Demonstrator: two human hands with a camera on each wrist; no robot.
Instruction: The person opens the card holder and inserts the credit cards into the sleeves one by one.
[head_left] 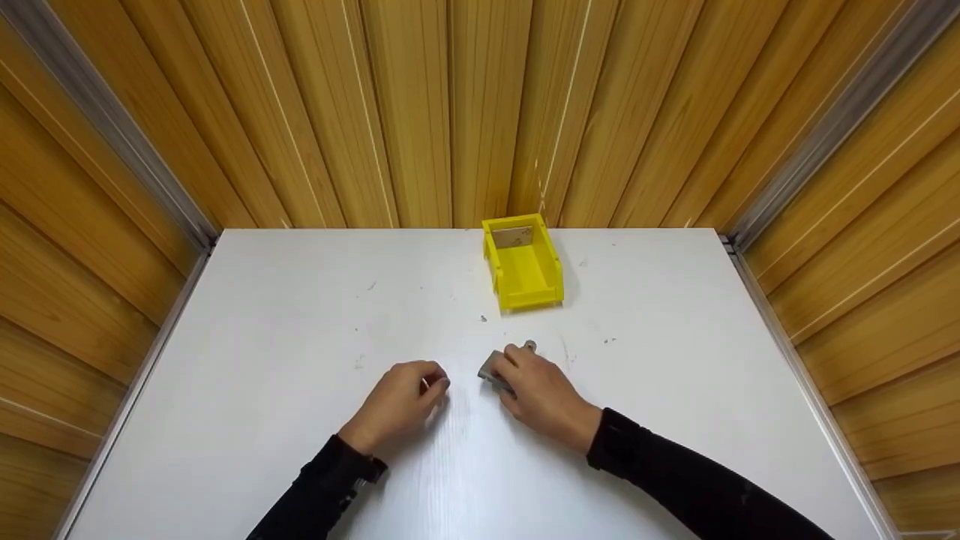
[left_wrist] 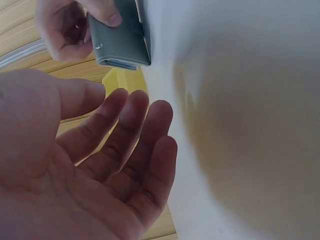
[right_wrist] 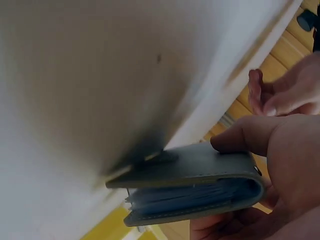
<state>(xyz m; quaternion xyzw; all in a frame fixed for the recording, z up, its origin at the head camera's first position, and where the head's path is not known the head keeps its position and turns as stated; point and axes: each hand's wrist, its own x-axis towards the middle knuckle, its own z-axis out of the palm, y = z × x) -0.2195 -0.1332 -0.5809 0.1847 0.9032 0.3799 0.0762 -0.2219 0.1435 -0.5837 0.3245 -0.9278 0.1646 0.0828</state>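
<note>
My right hand (head_left: pixel 544 391) grips a grey-green card wallet (head_left: pixel 491 367) just above the white table, thumb on one cover and fingers on the other. In the right wrist view the folded wallet (right_wrist: pixel 200 162) shows its stitched edge, with clear plastic sleeves (right_wrist: pixel 185 197) between the covers. A small tab (head_left: pixel 530 345) sticks out beyond the fingers. To the left, my left hand (head_left: pixel 401 397) is apart from the wallet and holds nothing. Its fingers (left_wrist: pixel 132 112) bend loosely, palm showing in the left wrist view.
A yellow open-front bin (head_left: pixel 523 270) stands near the back edge of the white table (head_left: pixel 262 337), beyond the hands. Wood-patterned panels (head_left: pixel 412 112) rise at the back and both sides, with grey metal strips (head_left: pixel 832 127) in the corners. Small dark marks dot the tabletop.
</note>
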